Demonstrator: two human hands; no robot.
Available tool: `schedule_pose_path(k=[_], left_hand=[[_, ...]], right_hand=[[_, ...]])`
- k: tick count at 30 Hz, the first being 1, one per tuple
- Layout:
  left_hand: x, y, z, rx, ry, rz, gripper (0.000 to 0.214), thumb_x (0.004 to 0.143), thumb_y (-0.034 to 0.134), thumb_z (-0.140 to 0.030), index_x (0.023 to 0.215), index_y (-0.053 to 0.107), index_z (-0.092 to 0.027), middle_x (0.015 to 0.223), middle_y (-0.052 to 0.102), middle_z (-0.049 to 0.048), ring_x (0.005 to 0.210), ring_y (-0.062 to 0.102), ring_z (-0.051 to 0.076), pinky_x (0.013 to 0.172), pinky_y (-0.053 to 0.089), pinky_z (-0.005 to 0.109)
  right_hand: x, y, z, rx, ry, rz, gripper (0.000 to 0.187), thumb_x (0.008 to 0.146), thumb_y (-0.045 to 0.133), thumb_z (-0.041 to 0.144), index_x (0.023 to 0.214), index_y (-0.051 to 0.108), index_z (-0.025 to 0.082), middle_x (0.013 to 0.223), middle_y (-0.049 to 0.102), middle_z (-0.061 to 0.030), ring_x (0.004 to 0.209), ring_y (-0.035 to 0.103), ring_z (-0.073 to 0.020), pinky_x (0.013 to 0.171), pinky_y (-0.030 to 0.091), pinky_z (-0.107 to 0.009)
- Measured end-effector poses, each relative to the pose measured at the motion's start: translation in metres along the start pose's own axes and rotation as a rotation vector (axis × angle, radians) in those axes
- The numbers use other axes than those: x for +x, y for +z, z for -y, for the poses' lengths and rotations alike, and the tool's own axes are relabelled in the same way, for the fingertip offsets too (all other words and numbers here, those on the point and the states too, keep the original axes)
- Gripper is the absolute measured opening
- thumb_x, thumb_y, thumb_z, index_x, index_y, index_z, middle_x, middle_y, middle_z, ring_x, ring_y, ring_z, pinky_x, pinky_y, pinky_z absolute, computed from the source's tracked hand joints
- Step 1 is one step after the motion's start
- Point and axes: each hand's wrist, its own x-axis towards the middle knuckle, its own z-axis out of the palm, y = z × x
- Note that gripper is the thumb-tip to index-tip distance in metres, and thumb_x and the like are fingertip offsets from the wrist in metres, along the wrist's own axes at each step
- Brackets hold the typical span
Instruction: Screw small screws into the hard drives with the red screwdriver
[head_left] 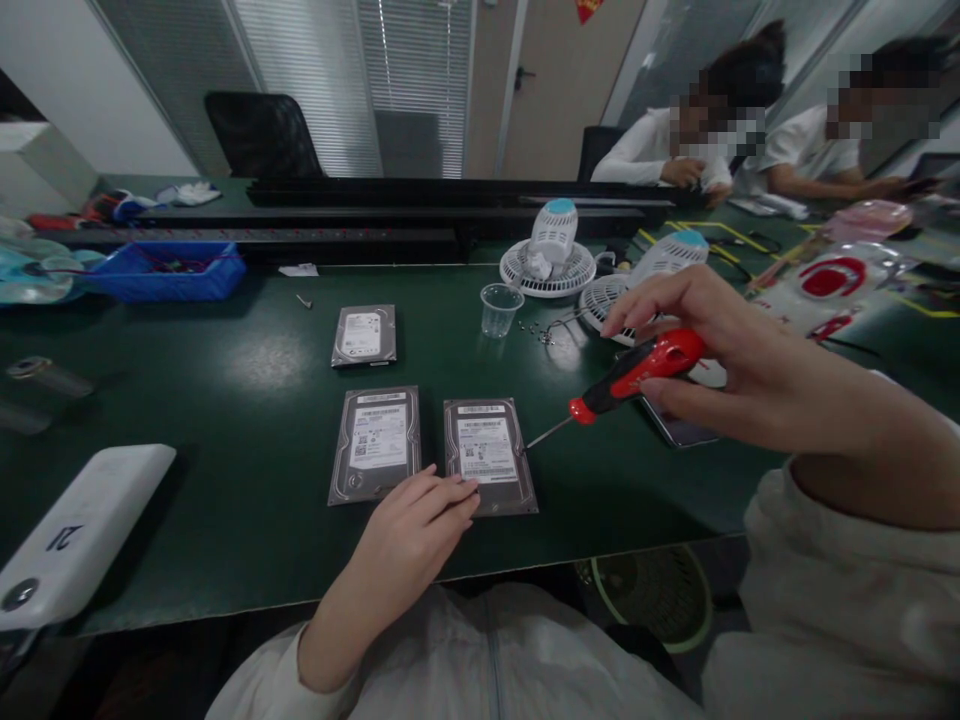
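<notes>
My right hand [720, 350] grips a red and black screwdriver [619, 385], tilted, its tip at the right edge of a hard drive [486, 440]. That drive lies flat, label side up, near the table's front edge. Fingers of my left hand [420, 520] lie stretched out over the lower left corner of the same drive. Just left of it is a second hard drive [375, 440], its lower right corner partly behind my left hand. A third, smaller-looking hard drive [364, 335] sits farther back.
Behind the drives stand a clear plastic cup [499, 310], small loose screws [544, 335] and white fans [551, 255]. A dark phone-like slab [679, 420] lies under my right hand. To the left are a blue bin [169, 272] and a white power bank [86, 530]. Two people sit at back right.
</notes>
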Motion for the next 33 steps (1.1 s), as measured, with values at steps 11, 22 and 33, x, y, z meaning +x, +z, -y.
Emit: schedule_pose_path(k=[11,22,33], left_hand=[[0.0,0.001,0.0,-0.003,-0.003,-0.013,0.02,0.109,0.057,-0.013,0.121,0.073,-0.013,0.121,0.083,0.0112,0.107,0.08,0.026,0.102,0.068,0.054],[0.001,0.0,0.0,0.01,0.006,-0.014,0.02,0.109,0.056,-0.014,0.12,0.073,-0.013,0.12,0.083,0.011,0.105,0.081,0.026,0.099,0.069,0.054],[0.0,0.001,0.0,0.004,0.002,-0.013,0.02,0.109,0.058,-0.013,0.121,0.073,-0.013,0.12,0.083,0.0102,0.107,0.08,0.026,0.101,0.068,0.053]], right_hand=[[0.005,0.008,0.001,-0.143,0.022,-0.085,0.019,0.102,0.063,0.042,0.099,0.062,0.023,0.095,0.075,-0.0053,0.081,0.072,-0.0224,0.069,0.051,-0.036],[-0.004,0.002,-0.003,-0.024,0.0,-0.03,0.029,0.096,0.066,0.035,0.122,0.056,0.027,0.112,0.067,-0.0052,0.087,0.069,-0.0218,0.068,0.056,-0.035],[0.003,0.009,0.0,-0.299,-0.029,-0.034,0.039,0.104,0.055,0.059,0.113,0.061,0.021,0.088,0.07,-0.0064,0.071,0.066,-0.0247,0.06,0.043,-0.035]])
